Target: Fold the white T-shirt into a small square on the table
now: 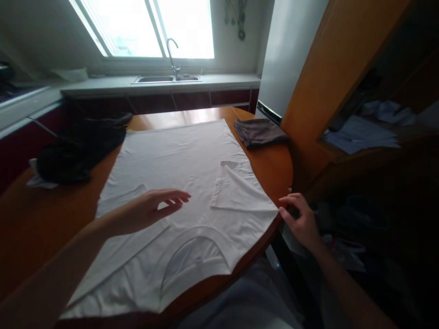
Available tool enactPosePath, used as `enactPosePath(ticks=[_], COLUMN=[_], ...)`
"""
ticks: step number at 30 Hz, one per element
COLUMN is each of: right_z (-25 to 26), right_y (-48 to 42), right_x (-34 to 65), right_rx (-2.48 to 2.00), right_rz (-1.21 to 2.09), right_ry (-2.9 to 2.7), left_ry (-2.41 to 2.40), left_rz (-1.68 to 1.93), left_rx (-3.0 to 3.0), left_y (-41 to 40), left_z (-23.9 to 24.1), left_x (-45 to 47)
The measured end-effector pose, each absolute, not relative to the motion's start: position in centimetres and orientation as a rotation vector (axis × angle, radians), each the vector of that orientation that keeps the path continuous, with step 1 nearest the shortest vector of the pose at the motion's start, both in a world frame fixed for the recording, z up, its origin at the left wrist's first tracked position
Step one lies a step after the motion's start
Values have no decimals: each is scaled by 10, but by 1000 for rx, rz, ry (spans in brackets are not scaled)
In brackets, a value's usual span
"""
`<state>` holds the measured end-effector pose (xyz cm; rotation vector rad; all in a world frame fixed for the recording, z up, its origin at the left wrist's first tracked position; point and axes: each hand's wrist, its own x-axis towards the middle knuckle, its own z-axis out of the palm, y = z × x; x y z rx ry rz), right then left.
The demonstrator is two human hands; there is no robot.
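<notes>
A white T-shirt (178, 160) lies spread on the wooden table, its neck opening towards me and both sleeves folded in over the body. My left hand (161, 205) is over the middle of the shirt, with thumb and fingers apart and nothing between them; whether it touches the cloth I cannot tell. At the table's right edge is my right hand (300, 219), beside the shirt's right shoulder corner. A gap shows between its thumb and forefinger, and the thumb tip is close to or touching that corner. The right sleeve (236, 187) lies as a folded flap.
A folded dark grey-brown cloth (260, 132) lies at the table's far right. Dark clothing (78, 146) is heaped on the left. Beyond the rounded wooden table (274, 169) stand a counter with a sink (154, 79) and a window. An orange-brown wooden panel (329, 68) rises on the right.
</notes>
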<state>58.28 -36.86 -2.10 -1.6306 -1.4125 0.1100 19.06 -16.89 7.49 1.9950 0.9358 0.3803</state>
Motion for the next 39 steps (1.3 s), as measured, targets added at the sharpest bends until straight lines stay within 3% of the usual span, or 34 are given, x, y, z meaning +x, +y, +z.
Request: enactPosePath(ticks=[19, 25, 30, 36, 39], right_z=[-44, -55, -63, -69, -71], right_y=[-375, -385, -387, -386, -384], right_x=[564, 560, 559, 560, 561], right_rx=[-1636, -1584, -1556, -1493, -1444], right_rz=[-64, 21, -13, -98, -166], right_ry=[-1549, -1790, -1751, -1718, -1716], left_ry=[508, 149, 262, 326, 426], left_rz=[532, 174, -10, 55, 355], left_rx=[2552, 2707, 2766, 2776, 2733], left_y=[-121, -98, -80, -68, -57], left_z=[33, 14, 1, -4, -3], left_x=[352, 414, 437, 450, 455])
